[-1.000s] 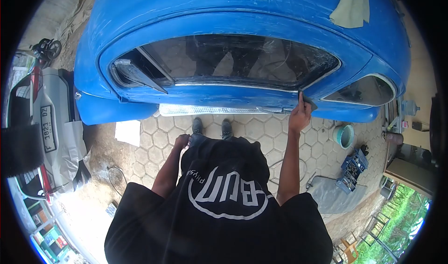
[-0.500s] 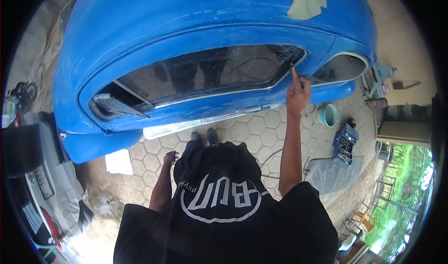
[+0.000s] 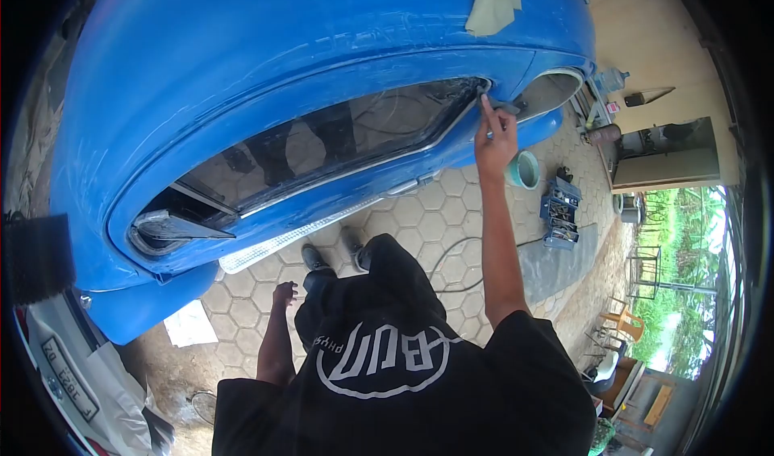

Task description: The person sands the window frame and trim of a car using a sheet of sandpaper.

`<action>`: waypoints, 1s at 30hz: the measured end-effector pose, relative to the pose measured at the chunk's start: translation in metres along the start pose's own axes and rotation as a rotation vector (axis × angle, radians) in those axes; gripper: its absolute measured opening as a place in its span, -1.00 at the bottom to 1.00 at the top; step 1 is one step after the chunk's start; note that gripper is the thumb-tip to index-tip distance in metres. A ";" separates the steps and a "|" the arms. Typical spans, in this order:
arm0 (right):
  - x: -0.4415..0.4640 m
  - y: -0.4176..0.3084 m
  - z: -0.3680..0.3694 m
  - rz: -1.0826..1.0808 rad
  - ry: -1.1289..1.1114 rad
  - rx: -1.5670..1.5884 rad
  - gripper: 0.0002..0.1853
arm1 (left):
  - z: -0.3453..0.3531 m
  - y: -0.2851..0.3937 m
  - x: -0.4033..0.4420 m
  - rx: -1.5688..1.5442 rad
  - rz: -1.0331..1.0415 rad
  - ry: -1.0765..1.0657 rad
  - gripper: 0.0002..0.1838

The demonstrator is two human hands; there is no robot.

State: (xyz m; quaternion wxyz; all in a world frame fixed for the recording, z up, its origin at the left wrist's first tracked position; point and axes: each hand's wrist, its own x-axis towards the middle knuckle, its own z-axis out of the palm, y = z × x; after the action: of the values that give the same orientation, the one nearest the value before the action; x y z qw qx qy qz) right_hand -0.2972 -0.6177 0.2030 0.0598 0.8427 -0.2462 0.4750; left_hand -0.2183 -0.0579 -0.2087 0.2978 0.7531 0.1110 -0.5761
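A round pale green bucket (image 3: 512, 173) stands near an open blue toolbox (image 3: 564, 188), at the edge of a dark grey mat (image 3: 556, 267); elsewhere lies a rectangular white sheet (image 3: 190, 324)

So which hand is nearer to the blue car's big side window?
Right. The right hand is at one corner of the big side window; the left hand hangs lower, away from it.

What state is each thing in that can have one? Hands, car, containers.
Right hand: index finger extended at the window edge, holding a dark pad
Left hand: lowered, loosely open
Small vent window on the blue car: swung open
Pale cloth: draped on the car
Toolbox: open, tools showing
Green bucket: upright, contents unclear
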 end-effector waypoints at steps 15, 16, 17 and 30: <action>-0.130 0.029 0.046 0.302 -0.446 0.254 -0.64 | 0.108 0.323 -0.150 -0.370 0.960 -0.070 -0.63; -0.138 0.033 0.050 0.289 -0.458 0.282 -0.65 | 0.127 0.344 -0.155 -0.356 0.918 -0.093 -0.65; -0.144 0.036 0.052 0.287 -0.469 0.317 -0.66 | 0.146 0.362 -0.160 -0.342 0.874 -0.119 -0.67; -0.152 0.063 0.047 0.062 -0.857 0.478 -0.54 | 0.259 0.415 -0.132 -0.210 0.830 0.399 -0.61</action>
State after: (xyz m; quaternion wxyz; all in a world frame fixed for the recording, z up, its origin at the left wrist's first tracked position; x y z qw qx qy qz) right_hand -0.3562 -0.6340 0.0429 -0.2560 0.9447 -0.1578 0.1304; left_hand -0.2549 -0.5155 0.0064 0.5504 0.7956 -0.0865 -0.2379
